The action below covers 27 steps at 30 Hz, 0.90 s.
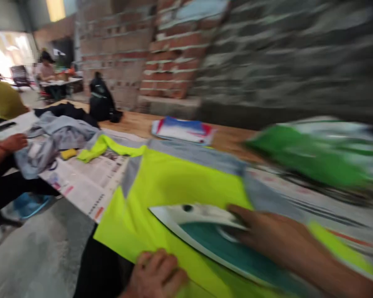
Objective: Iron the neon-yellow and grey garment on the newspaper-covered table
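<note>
A neon yellow and grey garment [186,178] lies spread over newspaper on the table. My right hand [251,227] is wrapped round the handle of a white and teal iron [205,240], whose tip points left over the yellow cloth. Motion blurs the iron and my right arm. At the garment's near edge, my left hand [158,273] rests with its fingers curled on the fabric; whether it pinches the cloth is hard to make out. One neon sleeve [101,147] stretches out to the left on the newspaper [90,178].
Behind the garment are a folded white, blue and red cloth [183,130] and a green plastic bag [307,153]. A black bag [101,99] stands farther back. Grey cloth [62,132] and a yellow block [69,154] lie left, near another person's hand [15,142].
</note>
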{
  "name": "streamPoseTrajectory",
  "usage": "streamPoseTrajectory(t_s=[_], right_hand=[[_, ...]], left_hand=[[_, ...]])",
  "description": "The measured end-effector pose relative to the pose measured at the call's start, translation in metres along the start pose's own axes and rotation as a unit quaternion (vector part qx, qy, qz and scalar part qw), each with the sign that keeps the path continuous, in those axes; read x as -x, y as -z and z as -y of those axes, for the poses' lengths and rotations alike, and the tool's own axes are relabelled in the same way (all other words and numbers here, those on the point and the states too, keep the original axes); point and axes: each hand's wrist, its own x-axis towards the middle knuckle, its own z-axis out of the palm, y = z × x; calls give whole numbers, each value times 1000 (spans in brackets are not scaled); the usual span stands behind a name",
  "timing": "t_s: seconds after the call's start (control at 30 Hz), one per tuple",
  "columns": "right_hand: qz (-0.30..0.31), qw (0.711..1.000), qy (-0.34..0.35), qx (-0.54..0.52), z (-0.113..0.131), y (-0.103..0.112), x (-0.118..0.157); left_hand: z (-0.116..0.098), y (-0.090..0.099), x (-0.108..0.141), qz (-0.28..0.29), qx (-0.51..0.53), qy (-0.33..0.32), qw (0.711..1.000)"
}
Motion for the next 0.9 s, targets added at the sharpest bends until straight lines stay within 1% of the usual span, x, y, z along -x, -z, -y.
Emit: streamPoseTrajectory(t_s=[0.03,0.07,0.1,0.13,0.17,0.3,0.37,0.43,0.5,0.57,0.67,0.8,0.87,0.9], right_hand=[[29,999,-24,20,-5,10,5],[59,997,-36,39,-5,19,4],[59,996,-47,45,-2,27,-4],[47,996,-58,44,1,32,-16],[27,997,-67,38,4,36,-31],[-31,992,-120,21,5,41,-90],[-44,988,-148,22,3,42,-109],[-52,986,-156,26,2,42,-116],[-51,989,-136,26,3,42,-112],[-31,995,-93,24,5,41,-98],[16,999,-1,28,12,39,-63],[58,991,118,35,26,36,-9],[65,987,141,41,34,34,10],[64,988,136,46,38,34,17]], left_hand=[[3,-4,-4,-95,32,22,995],[5,-6,-6,-159,62,33,985],[8,-7,-7,-199,83,43,975],[10,-7,-7,-218,93,47,970],[12,-6,-6,-223,98,45,969],[14,-7,-5,-227,95,44,968],[14,-9,-6,-235,90,43,967],[13,-10,-7,-239,81,44,967],[13,-9,-8,-233,75,45,969],[12,-8,-9,-227,76,48,970],[11,-7,-9,-223,84,50,970],[10,-8,-8,-220,74,53,971],[10,-9,-7,-215,63,52,973],[10,-9,-7,-214,60,53,974]])
